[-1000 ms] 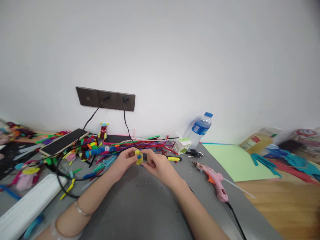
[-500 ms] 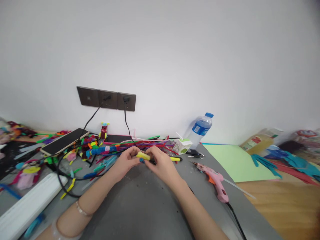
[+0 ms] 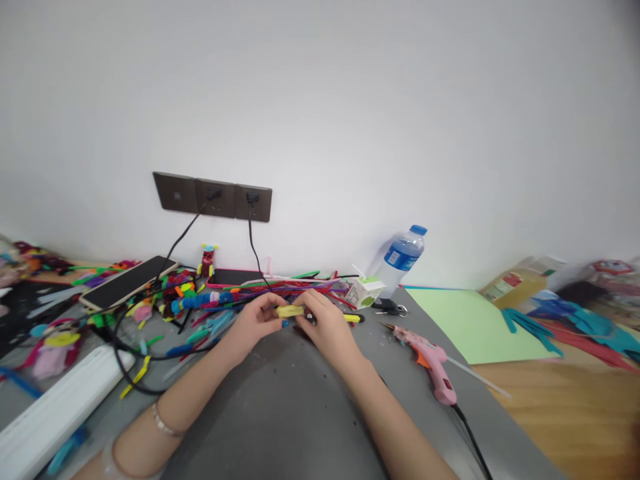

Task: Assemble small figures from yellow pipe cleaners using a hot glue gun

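Note:
Over the grey table, my left hand pinches one end of a short yellow piece that looks like folded pipe cleaner. My right hand is closed at the other end of it, close beside the left. A small dark piece with a shiny spot shows at the right fingertips; its kind is unclear. Behind the right hand lies a yellow and black utility knife, partly hidden. Loose pipe cleaners in several colours are heaped just past my hands.
A pink glue gun lies at right with its cord. Behind it are keys, a drink carton and a water bottle. A phone, black cables and a white bar occupy the left.
The yellow piece has turned from tilted to nearly level. My right fingers have shifted slightly, and more of the dark piece shows at their tips.

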A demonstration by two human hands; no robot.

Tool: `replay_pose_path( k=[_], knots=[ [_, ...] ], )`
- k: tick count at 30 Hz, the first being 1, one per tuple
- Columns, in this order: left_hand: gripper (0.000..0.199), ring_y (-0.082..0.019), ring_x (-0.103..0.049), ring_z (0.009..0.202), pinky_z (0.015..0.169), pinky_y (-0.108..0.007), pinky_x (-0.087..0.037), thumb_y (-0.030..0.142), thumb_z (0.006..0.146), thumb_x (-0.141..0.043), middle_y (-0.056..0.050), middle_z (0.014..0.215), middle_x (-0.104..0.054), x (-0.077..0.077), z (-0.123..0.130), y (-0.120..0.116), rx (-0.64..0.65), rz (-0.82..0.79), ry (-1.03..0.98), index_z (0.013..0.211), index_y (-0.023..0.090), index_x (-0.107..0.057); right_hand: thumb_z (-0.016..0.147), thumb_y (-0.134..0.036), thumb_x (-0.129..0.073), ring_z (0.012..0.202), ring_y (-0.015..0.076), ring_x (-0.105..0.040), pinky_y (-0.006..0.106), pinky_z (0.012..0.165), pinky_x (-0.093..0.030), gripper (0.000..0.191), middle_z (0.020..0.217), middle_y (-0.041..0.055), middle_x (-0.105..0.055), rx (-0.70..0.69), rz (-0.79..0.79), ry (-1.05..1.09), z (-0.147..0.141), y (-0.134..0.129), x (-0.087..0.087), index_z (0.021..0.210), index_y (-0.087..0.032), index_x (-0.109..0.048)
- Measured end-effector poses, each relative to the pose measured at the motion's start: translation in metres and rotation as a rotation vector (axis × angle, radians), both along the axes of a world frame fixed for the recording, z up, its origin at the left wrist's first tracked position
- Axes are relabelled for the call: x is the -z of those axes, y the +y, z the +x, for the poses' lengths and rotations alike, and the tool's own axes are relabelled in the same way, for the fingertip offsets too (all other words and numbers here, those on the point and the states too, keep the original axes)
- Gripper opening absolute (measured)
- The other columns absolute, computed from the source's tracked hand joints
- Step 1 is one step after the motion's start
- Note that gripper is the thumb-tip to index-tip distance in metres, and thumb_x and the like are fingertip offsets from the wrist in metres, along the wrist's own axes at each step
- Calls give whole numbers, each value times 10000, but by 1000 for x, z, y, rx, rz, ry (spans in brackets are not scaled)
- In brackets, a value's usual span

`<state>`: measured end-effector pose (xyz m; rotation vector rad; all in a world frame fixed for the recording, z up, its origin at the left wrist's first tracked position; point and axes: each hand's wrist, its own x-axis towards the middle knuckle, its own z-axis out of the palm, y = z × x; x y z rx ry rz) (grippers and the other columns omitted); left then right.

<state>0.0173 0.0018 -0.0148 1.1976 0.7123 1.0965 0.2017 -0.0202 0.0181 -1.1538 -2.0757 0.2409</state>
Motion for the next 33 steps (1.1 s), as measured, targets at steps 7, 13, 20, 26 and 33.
replay_pose_path(
  k=[7,13,20,26,33],
  knots=[
    [300,-171,-616,837,752,-262,-470,259,658,-829,-21,874,-664,-7,0,-1,-72,61,48,886,166,-657,862,-98,-532,881,213,-619,303,756,-476,165,955,54,-667,-6,6,32,0,0,-1,952,-215,-604],
    [334,-154,-589,710,677,-259,-466,399,689,-812,-9,761,-655,-7,-1,1,-134,71,119,869,158,-666,874,-154,-575,888,222,-648,332,789,-517,244,982,78,-698,18,9,103,1,0,2,1114,-189,-609],
    [397,-139,-567,653,640,-244,-438,488,683,-805,12,703,-619,-4,-1,1,-90,11,120,820,159,-631,887,-189,-582,822,204,-637,331,785,-518,247,983,76,-699,23,-6,141,1,1,4,1132,-189,-618],
    [382,-144,-549,712,675,-244,-437,486,734,-776,10,761,-608,-8,0,-3,17,26,153,868,170,-608,844,-183,-575,672,161,-594,285,647,-502,223,847,36,-682,-25,-148,359,0,5,2,1055,-184,-646],
    [392,-167,-578,801,729,-261,-455,468,716,-807,-9,841,-633,-5,3,-5,151,37,153,871,172,-602,830,-268,-608,650,158,-627,278,611,-519,156,766,15,-686,-94,-382,503,1,7,-1,957,-197,-664]
  ],
)
